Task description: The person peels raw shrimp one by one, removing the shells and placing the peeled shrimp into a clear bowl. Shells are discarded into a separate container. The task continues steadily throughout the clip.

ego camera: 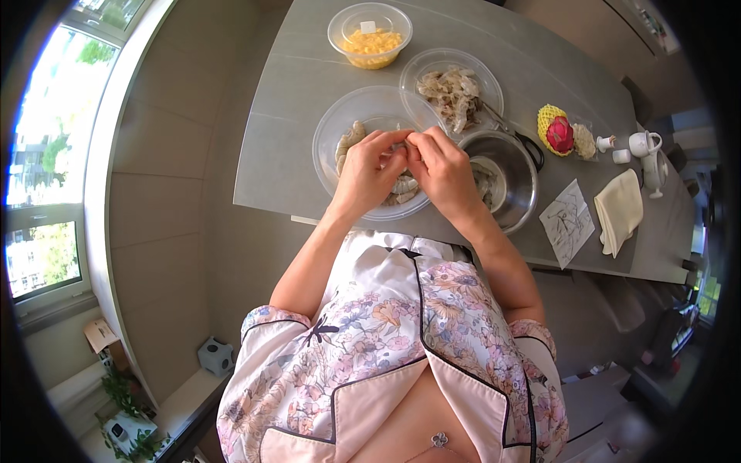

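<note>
My left hand (370, 171) and my right hand (443, 168) meet fingertip to fingertip over a wide transparent plastic dish (325, 153). A small greyish shrimp is pinched between them, mostly hidden by my fingers. Peeled shrimp (351, 142) lie along the dish's left side, with more shrimp (404, 185) below my hands. To the right stands a stainless steel bowl (521, 191) holding grey shrimp (485, 179), partly covered by my right hand. Behind, a transparent plastic lid or plate (414, 66) carries a heap of shrimp shells (448, 92).
Scissors with black handles (529, 149) lean between the shell plate and steel bowl. A lidded tub of yellow shredded food (371, 43) stands at the back. Rightward are a dragon fruit (560, 134) in foam netting, a patterned paper (568, 224), a folded cloth (619, 211) and a white teapot (644, 143).
</note>
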Tool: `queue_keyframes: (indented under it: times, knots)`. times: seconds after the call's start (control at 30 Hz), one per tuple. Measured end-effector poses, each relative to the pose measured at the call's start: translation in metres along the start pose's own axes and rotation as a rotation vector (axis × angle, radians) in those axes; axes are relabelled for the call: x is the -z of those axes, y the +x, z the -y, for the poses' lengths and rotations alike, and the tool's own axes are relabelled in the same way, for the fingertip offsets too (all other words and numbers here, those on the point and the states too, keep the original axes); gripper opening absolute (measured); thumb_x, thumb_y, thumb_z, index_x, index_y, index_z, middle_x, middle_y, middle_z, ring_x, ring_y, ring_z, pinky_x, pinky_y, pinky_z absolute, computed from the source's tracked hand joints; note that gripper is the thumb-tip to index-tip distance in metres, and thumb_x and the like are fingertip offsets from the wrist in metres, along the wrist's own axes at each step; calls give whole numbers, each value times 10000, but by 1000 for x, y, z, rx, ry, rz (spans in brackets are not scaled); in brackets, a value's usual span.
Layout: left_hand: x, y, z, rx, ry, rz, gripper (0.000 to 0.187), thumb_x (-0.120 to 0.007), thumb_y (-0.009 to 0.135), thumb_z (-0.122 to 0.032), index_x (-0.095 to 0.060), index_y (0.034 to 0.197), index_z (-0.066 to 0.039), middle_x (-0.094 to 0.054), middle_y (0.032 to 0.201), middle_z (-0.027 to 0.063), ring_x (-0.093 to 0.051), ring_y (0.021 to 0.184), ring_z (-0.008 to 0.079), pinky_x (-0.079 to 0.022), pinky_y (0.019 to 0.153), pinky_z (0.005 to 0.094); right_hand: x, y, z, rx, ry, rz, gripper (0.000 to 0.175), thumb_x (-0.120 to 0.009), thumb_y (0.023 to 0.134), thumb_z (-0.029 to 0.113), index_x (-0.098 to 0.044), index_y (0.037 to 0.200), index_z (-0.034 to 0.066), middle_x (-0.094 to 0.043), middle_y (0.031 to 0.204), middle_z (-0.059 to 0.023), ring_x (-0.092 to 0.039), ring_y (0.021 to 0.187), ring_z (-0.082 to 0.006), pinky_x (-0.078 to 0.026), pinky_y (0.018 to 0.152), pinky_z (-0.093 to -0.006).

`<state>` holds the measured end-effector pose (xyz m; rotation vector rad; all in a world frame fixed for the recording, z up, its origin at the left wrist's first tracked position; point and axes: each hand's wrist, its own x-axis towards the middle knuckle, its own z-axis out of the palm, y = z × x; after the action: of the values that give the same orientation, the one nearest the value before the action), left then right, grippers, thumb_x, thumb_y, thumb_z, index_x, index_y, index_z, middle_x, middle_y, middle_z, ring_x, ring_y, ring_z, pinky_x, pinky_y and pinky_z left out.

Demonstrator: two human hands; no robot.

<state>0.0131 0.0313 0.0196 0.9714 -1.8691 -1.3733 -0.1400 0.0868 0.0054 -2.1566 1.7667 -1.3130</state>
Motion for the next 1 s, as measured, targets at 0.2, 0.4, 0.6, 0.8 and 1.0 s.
queue_keyframes:
  times: [0.2,0.4,0.6,0.8,1.0]
  knots:
    - [-1,1,18,-34,-99,30,347,-623,890,-36,-662,1230,24,-691,1043,140,-698,914,203,-578,820,320,-4,-2,-1,-381,382,14,121,-676,868,26,-625,966,-21,-657,805,-93,-629,634,-192,-507,577,-336]
    - [-7,0,21,300,-428,37,407,-669,916,-3,-617,1319,-8,-642,1040,52,-632,912,78,-558,836,257,-1,-6,-11,-836,837,121,177,-624,998,180,-640,1005,3,-637,791,20,-508,614,-21,-406,510,-211]
    - [-23,-6,20,136,-589,-204,427,-756,901,-83,-568,1278,-11,-646,1046,48,-627,942,85,-560,813,249,-1,-6,-1,-888,955,71,187,-579,1041,222,-616,1029,39,-498,723,85,-392,587,5,-331,499,-190]
    - [-22,-3,38,120,-430,-190,316,-715,915,-70,-584,1191,12,-674,1044,68,-655,975,122,-549,858,261,-5,-10,-4,-912,1127,102,190,-564,1042,216,-610,1035,32,-490,728,82,-406,587,-2,-348,498,-191]
    - [-24,1,34,198,-451,-222,241,-655,946,-70,-593,1152,39,-699,1006,85,-661,907,113,-534,815,246,-14,-15,-12,-1043,1271,-17,183,-572,1038,219,-604,1038,39,-498,721,60,-402,570,-35,-352,497,-210]
